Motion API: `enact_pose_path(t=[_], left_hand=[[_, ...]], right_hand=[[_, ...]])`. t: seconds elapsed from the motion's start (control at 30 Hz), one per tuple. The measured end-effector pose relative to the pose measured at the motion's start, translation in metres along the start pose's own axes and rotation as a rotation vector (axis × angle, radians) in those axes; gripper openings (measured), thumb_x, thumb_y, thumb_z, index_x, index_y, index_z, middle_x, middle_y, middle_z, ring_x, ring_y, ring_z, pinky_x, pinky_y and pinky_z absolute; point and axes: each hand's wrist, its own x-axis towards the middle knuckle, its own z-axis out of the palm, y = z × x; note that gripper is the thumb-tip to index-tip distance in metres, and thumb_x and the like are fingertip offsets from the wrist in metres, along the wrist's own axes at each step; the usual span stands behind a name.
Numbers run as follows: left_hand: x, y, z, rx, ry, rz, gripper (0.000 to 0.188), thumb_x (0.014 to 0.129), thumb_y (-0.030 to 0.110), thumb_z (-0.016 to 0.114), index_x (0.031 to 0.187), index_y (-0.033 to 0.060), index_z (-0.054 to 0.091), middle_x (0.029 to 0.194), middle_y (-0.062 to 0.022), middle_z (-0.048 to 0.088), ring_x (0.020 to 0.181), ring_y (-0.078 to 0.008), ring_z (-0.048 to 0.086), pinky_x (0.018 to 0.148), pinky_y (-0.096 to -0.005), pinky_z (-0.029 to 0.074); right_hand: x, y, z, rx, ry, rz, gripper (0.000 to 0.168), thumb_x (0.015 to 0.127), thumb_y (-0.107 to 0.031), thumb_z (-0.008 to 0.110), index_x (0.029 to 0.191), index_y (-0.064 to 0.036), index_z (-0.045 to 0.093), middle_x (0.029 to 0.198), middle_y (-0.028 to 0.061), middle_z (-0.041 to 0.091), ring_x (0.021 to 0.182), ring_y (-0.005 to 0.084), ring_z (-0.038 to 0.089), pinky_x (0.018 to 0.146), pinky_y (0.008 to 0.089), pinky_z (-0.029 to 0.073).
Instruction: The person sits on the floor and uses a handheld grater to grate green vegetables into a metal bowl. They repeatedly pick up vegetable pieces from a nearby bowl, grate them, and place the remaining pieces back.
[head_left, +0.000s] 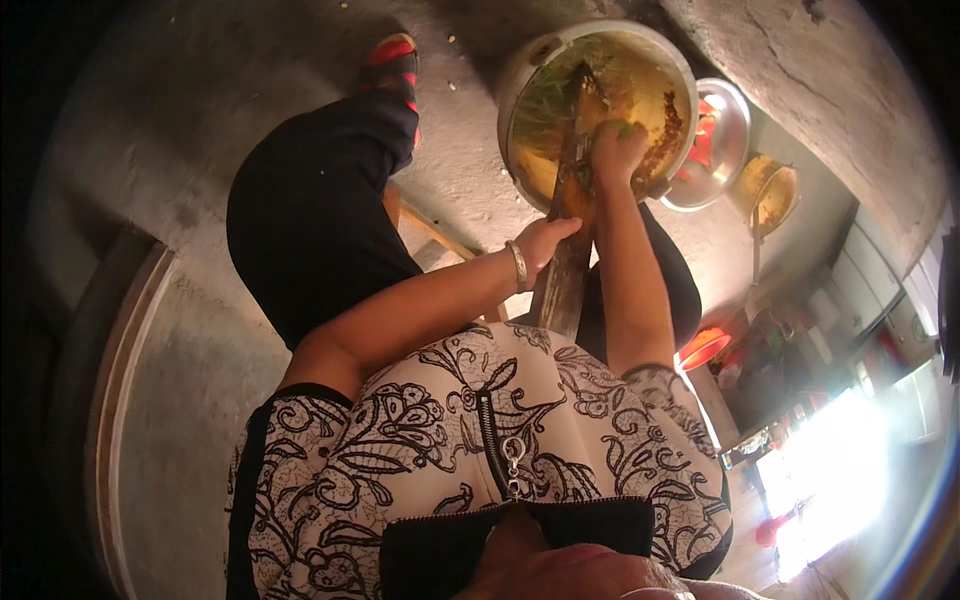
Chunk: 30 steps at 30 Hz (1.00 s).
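Observation:
A long wooden board (561, 277), perhaps a vegetable slicer, slopes from against my patterned top into a large round metal basin (517, 176). My left hand (546, 241), with a metal bangle at the wrist, grips the board partway along, thumb on its face. Farther up, my right hand (619, 152) is closed over a small green piece (624, 129), mostly hidden by the fingers, on or just over the board. Thin green shreds (541, 112) lie in the basin, with a yellowish inner surface and brown bits around them.
Right of the basin, a shiny metal bowl (724, 176) holds red pieces (703, 141). A yellowish long-handled ladle or pan (776, 196) lies beyond it. A red plastic basin (703, 347) is farther right. Part of a wooden stool or frame (439, 231) shows between my legs.

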Motion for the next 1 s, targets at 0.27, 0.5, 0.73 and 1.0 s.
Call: enact_pose_path(t=[0.27,0.5,0.73,1.0], left_hand=[[0.002,0.000,0.007,0.028,-0.037,0.030,0.030,0.085,0.029,0.047,0.096,0.0028,0.055,0.084,-0.0083,0.061,0.072,-0.0194,0.059,0.067,-0.0331,0.049],[0.004,-0.003,0.001,0.002,-0.065,0.049,0.027,0.085,0.029,0.047,0.092,0.0042,0.056,0.081,-0.0082,0.061,0.068,-0.0200,0.060,0.063,-0.0333,0.049],[0.009,-0.008,-0.008,0.124,-0.003,0.071,0.029,0.085,0.030,0.047,0.092,0.0028,0.056,0.079,-0.0086,0.061,0.067,-0.0206,0.060,0.063,-0.0336,0.050],[0.006,-0.001,-0.001,0.069,-0.073,0.061,0.029,0.085,0.030,0.046,0.095,0.0037,0.055,0.082,-0.0083,0.061,0.070,-0.0195,0.060,0.064,-0.0342,0.049]], right_hand=[[0.065,0.006,0.018,0.042,0.007,0.135,0.043,0.073,-0.020,0.055,0.104,0.008,0.044,0.098,0.0241,0.054,0.089,0.0339,0.055,0.075,0.0371,0.044],[-0.057,0.004,-0.045,0.214,-0.080,-0.231,0.041,0.075,-0.012,0.049,0.111,0.006,0.037,0.102,0.0245,0.049,0.090,0.0341,0.052,0.078,0.0376,0.041],[0.037,0.020,0.031,-0.081,-0.068,0.020,0.044,0.076,-0.022,0.049,0.108,0.006,0.040,0.101,0.0270,0.051,0.095,0.0370,0.051,0.081,0.0428,0.040],[0.031,0.005,-0.019,0.169,-0.192,0.221,0.038,0.077,-0.026,0.052,0.100,0.003,0.048,0.097,0.0226,0.054,0.089,0.0309,0.055,0.077,0.0366,0.043]])
